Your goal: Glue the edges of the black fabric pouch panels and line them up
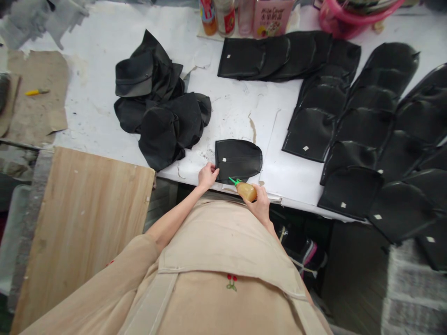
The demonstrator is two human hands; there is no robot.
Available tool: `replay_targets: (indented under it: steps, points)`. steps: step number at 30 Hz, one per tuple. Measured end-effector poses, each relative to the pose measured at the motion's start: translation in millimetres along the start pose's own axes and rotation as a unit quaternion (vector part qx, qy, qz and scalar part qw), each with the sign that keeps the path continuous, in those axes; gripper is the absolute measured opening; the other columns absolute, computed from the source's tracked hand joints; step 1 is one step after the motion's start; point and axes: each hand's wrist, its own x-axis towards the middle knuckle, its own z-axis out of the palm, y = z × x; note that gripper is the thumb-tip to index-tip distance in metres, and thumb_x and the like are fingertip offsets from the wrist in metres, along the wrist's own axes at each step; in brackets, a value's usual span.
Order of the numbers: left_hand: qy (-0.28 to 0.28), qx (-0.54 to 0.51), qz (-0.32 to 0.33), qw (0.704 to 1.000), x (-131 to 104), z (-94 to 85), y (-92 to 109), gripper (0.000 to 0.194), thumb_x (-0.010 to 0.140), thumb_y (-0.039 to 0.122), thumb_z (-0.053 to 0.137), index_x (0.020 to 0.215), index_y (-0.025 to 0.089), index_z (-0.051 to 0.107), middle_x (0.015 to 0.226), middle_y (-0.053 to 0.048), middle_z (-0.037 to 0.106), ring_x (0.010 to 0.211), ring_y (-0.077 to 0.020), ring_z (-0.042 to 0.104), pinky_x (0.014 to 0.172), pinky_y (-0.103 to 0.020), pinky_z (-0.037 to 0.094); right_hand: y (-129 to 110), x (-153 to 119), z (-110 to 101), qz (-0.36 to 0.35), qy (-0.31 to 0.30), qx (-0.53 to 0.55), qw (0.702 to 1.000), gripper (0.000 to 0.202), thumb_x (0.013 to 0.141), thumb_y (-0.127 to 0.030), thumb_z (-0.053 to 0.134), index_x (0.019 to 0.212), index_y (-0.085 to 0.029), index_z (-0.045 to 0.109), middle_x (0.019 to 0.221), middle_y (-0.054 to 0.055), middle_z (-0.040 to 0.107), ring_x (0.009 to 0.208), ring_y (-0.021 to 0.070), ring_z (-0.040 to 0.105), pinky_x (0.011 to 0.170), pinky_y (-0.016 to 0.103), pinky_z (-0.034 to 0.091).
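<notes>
One flat black piece (240,156), straight on the left and rounded on the right, lies at the table's front edge with a small white tag on it. My left hand (208,177) pinches its lower left corner. In my right hand (260,204) is a squeeze bottle (247,191) of amber liquid, probably glue. Its green nozzle tip rests at or just above the piece's lower edge; contact cannot be made out. Up and to the left of my hands sits a loose heap of black pieces (160,135).
Overlapping rows of black pieces (310,132) cover the table's right side. Bottles and a pink box (272,18) stand at the back beside a pink basket (344,21). A wooden board (91,223) is at lower left; a yellow pen (37,92) lies on brown card (49,109).
</notes>
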Motion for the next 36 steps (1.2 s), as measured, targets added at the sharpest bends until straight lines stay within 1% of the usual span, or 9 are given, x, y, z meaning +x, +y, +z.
replay_targets:
  steps: [14, 17, 20, 22, 25, 27, 29, 32, 36]
  points:
    - [-0.014, -0.016, -0.001, 1.0, 3, -0.2, -5, 0.007, 0.089, 0.025, 0.063, 0.091, 0.019, 0.066, 0.086, -0.004, 0.073, 0.083, -0.0196, 0.067, 0.076, -0.028, 0.047, -8, 10, 19, 0.0, -0.07, 0.036, 0.997, 0.04, 0.084, -0.04, 0.067, 0.118, -0.02, 0.061, 0.104, 0.011, 0.065, 0.098, 0.0278, 0.062, 0.084, 0.041, 0.055]
    - [-0.013, -0.029, 0.001, 0.999, 6, 1.5, -8, 0.007, 0.087, 0.025, 0.064, 0.088, 0.019, 0.066, 0.084, -0.004, 0.072, 0.082, -0.0199, 0.066, 0.076, -0.028, 0.046, -10, 15, 22, 0.027, -0.074, 0.081, 0.994, 0.041, 0.08, -0.041, 0.07, 0.115, -0.02, 0.063, 0.103, 0.011, 0.065, 0.099, 0.028, 0.061, 0.084, 0.042, 0.055]
    - [-0.011, -0.062, 0.001, 0.998, 12, 3.6, -14, 0.007, 0.086, 0.025, 0.063, 0.084, 0.018, 0.067, 0.081, -0.004, 0.072, 0.079, -0.0195, 0.066, 0.076, -0.028, 0.047, -13, 18, 23, 0.107, -0.067, 0.148, 0.981, 0.047, 0.071, -0.044, 0.078, 0.109, -0.02, 0.064, 0.105, 0.01, 0.066, 0.099, 0.0277, 0.062, 0.08, 0.042, 0.057]
    - [-0.02, -0.093, -0.009, 0.995, 17, 3.9, -19, 0.008, 0.085, 0.025, 0.063, 0.081, 0.018, 0.066, 0.076, -0.002, 0.07, 0.075, -0.0187, 0.065, 0.074, -0.028, 0.047, -15, 18, 21, 0.192, -0.073, 0.227, 0.952, 0.052, 0.065, -0.046, 0.082, 0.106, -0.02, 0.064, 0.103, 0.008, 0.067, 0.093, 0.0259, 0.064, 0.072, 0.039, 0.058]
    - [-0.061, -0.145, -0.031, 0.987, 21, 0.3, -21, 0.011, 0.087, 0.027, 0.062, 0.082, 0.018, 0.066, 0.067, 0.0, 0.066, 0.064, -0.0168, 0.063, 0.067, -0.027, 0.047, -18, 16, 12, 0.304, -0.086, 0.374, 0.872, 0.05, 0.066, -0.045, 0.082, 0.105, -0.02, 0.063, 0.096, 0.004, 0.07, 0.079, 0.0212, 0.065, 0.059, 0.031, 0.056]
    - [-0.065, -0.142, -0.032, 0.987, 21, -5.3, -18, 0.011, 0.088, 0.028, 0.062, 0.086, 0.017, 0.065, 0.067, 0.001, 0.065, 0.061, -0.0161, 0.062, 0.064, -0.026, 0.046, -18, 15, 5, 0.344, -0.068, 0.462, 0.815, 0.047, 0.069, -0.043, 0.081, 0.105, -0.019, 0.065, 0.094, 0.004, 0.072, 0.072, 0.0185, 0.066, 0.053, 0.027, 0.053]
    - [-0.029, -0.09, -0.013, 0.995, 21, -11.9, -12, 0.01, 0.086, 0.027, 0.067, 0.091, 0.018, 0.065, 0.073, 0.0, 0.067, 0.067, -0.0166, 0.063, 0.066, -0.026, 0.045, -16, 16, -2, 0.357, -0.02, 0.528, 0.77, 0.044, 0.071, -0.041, 0.08, 0.106, -0.018, 0.066, 0.096, 0.005, 0.073, 0.071, 0.0175, 0.067, 0.052, 0.026, 0.053]
    - [0.013, -0.002, 0.031, 0.999, 24, -19.7, 2, 0.013, 0.085, 0.028, 0.071, 0.094, 0.02, 0.065, 0.082, -0.002, 0.069, 0.078, -0.0178, 0.064, 0.069, -0.026, 0.043, -10, 19, -11, 0.352, 0.07, 0.581, 0.731, 0.038, 0.074, -0.041, 0.077, 0.105, -0.021, 0.069, 0.101, 0.005, 0.074, 0.077, 0.0177, 0.068, 0.058, 0.027, 0.057]
    - [-0.026, 0.054, 0.024, 0.998, 34, -23.0, 18, 0.024, 0.087, 0.042, 0.07, 0.08, 0.02, 0.066, 0.081, -0.004, 0.071, 0.079, -0.02, 0.065, 0.067, -0.027, 0.041, 0, 25, -22, 0.339, 0.125, 0.605, 0.71, 0.036, 0.076, -0.039, 0.076, 0.108, -0.022, 0.07, 0.104, 0.004, 0.074, 0.074, 0.0153, 0.068, 0.056, 0.025, 0.058]
